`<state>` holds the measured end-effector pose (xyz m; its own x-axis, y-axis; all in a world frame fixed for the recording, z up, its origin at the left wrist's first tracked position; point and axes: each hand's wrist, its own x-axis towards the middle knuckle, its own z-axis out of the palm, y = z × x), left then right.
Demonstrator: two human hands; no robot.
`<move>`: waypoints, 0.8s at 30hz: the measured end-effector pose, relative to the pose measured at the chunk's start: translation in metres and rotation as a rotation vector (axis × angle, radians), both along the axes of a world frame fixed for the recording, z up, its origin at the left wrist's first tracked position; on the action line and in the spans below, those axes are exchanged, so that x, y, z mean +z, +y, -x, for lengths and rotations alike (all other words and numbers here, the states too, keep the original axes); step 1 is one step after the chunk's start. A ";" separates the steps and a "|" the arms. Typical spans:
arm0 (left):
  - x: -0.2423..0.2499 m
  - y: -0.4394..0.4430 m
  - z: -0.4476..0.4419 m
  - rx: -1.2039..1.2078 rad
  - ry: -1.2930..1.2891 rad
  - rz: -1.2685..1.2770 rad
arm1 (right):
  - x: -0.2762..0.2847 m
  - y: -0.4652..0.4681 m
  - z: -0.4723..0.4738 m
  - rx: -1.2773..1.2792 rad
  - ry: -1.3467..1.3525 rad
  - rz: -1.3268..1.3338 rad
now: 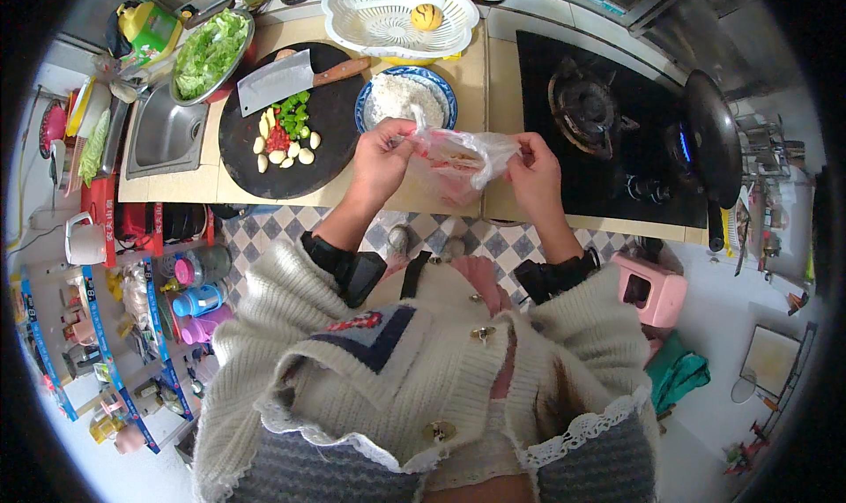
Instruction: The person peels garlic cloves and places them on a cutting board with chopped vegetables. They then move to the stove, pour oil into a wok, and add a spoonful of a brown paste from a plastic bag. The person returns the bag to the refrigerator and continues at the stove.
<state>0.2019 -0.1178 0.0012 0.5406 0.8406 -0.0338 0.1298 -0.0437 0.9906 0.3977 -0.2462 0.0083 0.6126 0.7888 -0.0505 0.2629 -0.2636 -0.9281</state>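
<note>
Between my hands, near the counter's front edge, hangs a thin clear plastic bag (pixel 456 162) with red print and something reddish-brown in it. My left hand (pixel 390 152) pinches one side of the bag, and my right hand (pixel 529 162) pinches the other. Just beyond it stands a blue-and-white bowl (pixel 451 99) of white powder (pixel 404 99). On a round black cutting board (pixel 284 179) to the left lie a cleaver (pixel 277 83), garlic cloves (pixel 306 156), chopped green peppers (pixel 294 109) and chopped red pepper (pixel 277 136).
A white plastic basket (pixel 344 13) holds a yellow round item. Farther left are a metal bowl of lettuce (pixel 211 53) and a sink (pixel 165 133). On the right, a black wok (pixel 714 139) sits over a lit blue flame on the gas hob (pixel 542 93), beside an unlit burner (pixel 585 106).
</note>
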 end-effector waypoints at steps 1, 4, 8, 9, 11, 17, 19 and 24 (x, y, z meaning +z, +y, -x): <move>0.002 -0.001 0.005 0.011 -0.006 0.006 | -0.001 -0.002 0.000 -0.046 0.002 0.068; 0.014 -0.008 0.017 0.081 0.205 -0.131 | 0.001 -0.011 0.003 -0.072 -0.222 -0.002; 0.033 -0.023 0.015 -0.014 0.213 -0.316 | 0.009 -0.014 0.015 -0.007 0.249 -0.165; 0.034 -0.025 0.010 -0.013 0.215 -0.384 | 0.010 -0.014 0.018 0.018 0.279 -0.144; 0.032 -0.028 -0.003 -0.008 0.208 -0.543 | 0.015 -0.016 0.023 0.082 0.300 -0.092; 0.018 -0.021 0.002 0.104 0.373 -0.572 | 0.018 -0.027 0.008 -0.033 0.470 -0.090; 0.018 -0.022 0.017 0.067 0.431 -0.571 | 0.017 -0.027 -0.005 -0.189 0.553 -0.175; 0.018 -0.029 0.031 -0.007 0.255 -0.193 | 0.041 -0.033 -0.007 -0.312 0.337 -0.164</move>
<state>0.1707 -0.1472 0.0196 0.5407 0.8412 -0.0087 0.3717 -0.2296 0.8995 0.4043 -0.2794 0.0492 0.7918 0.5846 -0.1769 -0.1276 -0.1249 -0.9839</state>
